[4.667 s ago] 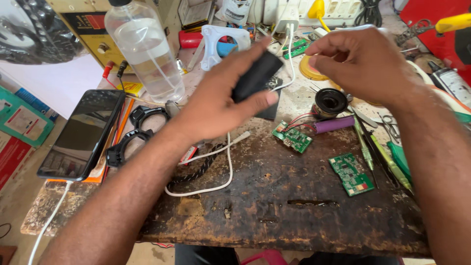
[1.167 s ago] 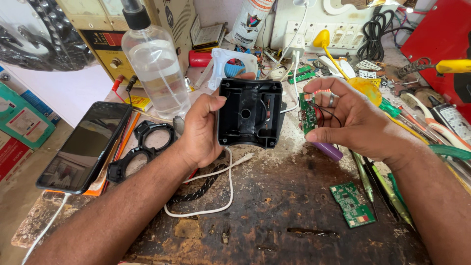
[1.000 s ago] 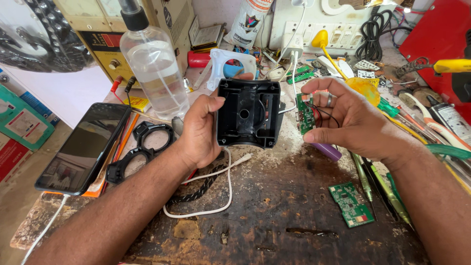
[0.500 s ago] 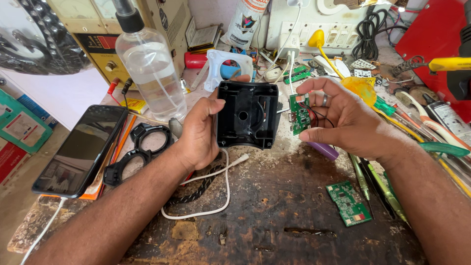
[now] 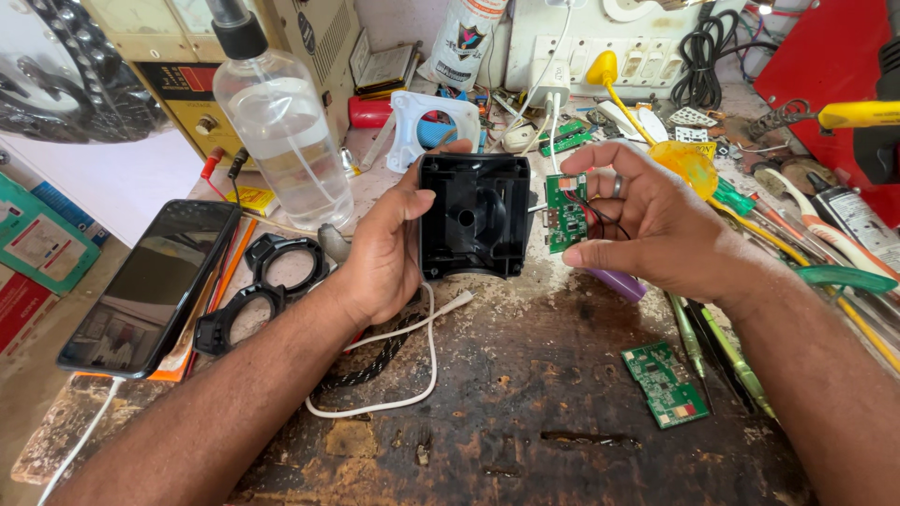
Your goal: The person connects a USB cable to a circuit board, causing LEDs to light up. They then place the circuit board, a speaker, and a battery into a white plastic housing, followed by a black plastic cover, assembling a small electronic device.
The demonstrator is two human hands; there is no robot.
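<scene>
Assembly judged incomplete: black housing (image 5: 473, 217) open and empty in left hand (image 5: 384, 253) grip above table (image 5: 525, 412); green circuit board (image 5: 566, 213), wires attached, pinched by right hand (image 5: 656, 225) just right of housing, not yet seated.

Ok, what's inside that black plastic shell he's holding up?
The black shell is hollow: bare moulded ribs and a round hole in the middle, no parts fitted. The left hand covers its left edge.

One head-worn camera looks steeply down from close above the scarred dark wooden desk (image 5: 525, 440), forearms entering from the frame's lower corners.
</scene>
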